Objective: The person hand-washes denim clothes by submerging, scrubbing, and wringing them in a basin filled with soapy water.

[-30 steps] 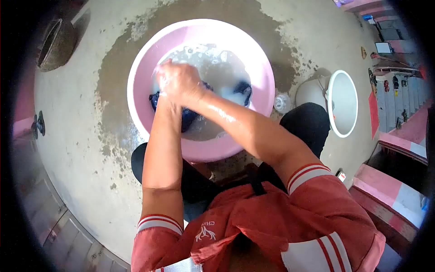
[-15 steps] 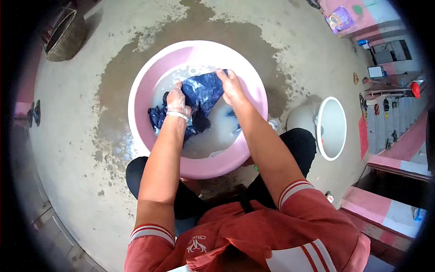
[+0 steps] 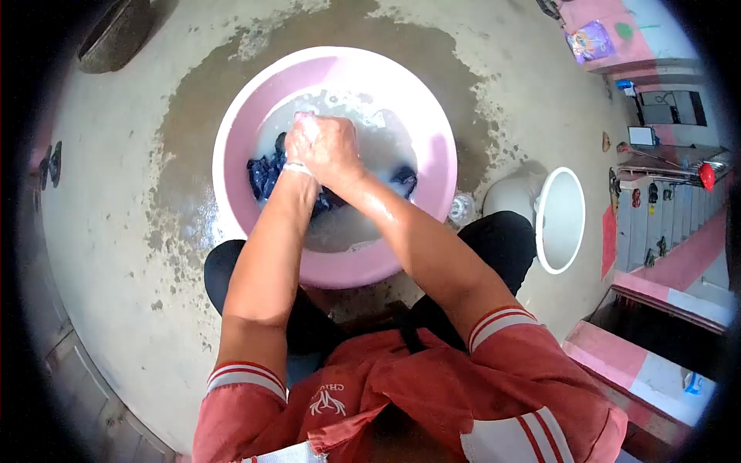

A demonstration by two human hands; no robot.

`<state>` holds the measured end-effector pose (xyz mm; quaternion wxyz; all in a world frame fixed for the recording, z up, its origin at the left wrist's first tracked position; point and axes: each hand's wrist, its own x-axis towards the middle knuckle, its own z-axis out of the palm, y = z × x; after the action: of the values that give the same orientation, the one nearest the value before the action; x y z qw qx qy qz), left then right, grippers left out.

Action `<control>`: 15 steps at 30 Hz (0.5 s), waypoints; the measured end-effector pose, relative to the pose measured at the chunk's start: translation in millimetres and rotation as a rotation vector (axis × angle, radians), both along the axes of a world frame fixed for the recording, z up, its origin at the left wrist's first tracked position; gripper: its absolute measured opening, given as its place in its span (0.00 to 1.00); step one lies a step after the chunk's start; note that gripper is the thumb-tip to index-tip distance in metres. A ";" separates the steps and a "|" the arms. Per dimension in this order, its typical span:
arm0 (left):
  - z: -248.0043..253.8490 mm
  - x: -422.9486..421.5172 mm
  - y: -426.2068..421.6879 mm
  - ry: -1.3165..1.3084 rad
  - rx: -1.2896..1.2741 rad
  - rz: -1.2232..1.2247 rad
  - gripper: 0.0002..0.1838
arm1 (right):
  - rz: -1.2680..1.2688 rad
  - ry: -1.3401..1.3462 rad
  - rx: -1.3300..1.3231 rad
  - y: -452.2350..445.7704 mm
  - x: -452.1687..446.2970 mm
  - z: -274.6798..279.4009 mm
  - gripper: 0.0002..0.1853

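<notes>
A pink wash basin [image 3: 347,276] holds cloudy, soapy water [image 3: 374,154]. Over its middle my two hands are pressed together, side by side. My left hand [image 3: 301,143], with a pale band at the wrist, is closed on a wet dark blue garment [image 3: 266,176]. Closed against it, my right hand [image 3: 335,147] grips the same cloth, though the part between the fingers is hidden. The garment spreads out to the left and below my hands, partly in the water. Another dark blue patch of cloth [image 3: 404,180] shows at the basin's right side.
A white bucket [image 3: 562,221] lies on its side to the right, with a clear round object [image 3: 461,208] near the basin. Wet concrete [image 3: 193,116] surrounds the basin. A woven basket [image 3: 116,38] stands at upper left. Slippers [image 3: 54,163] lie far left; steps [image 3: 679,231] are at right.
The blue cloth was held spread between my hands; now it is bunched under them. My right hand has moved left against my left hand. The view has shifted slightly.
</notes>
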<state>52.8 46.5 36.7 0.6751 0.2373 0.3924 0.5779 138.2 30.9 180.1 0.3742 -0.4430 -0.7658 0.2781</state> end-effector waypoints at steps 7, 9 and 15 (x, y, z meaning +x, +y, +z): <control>96.7 12.0 -0.6 -0.550 -0.420 0.328 0.11 | 0.031 0.205 -0.963 65.6 68.0 -60.7 0.32; 108.1 -3.7 -1.8 -0.502 -0.421 0.359 0.16 | 0.396 0.345 -1.151 47.6 91.1 -50.6 0.36; 98.2 20.0 -4.7 -0.120 -0.528 0.383 0.23 | -0.119 0.912 -1.013 47.3 90.2 -52.7 0.26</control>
<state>72.8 41.8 134.9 0.6144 -0.0583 0.5255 0.5857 228.4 78.2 127.4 0.4207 -0.4432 -0.2812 0.7399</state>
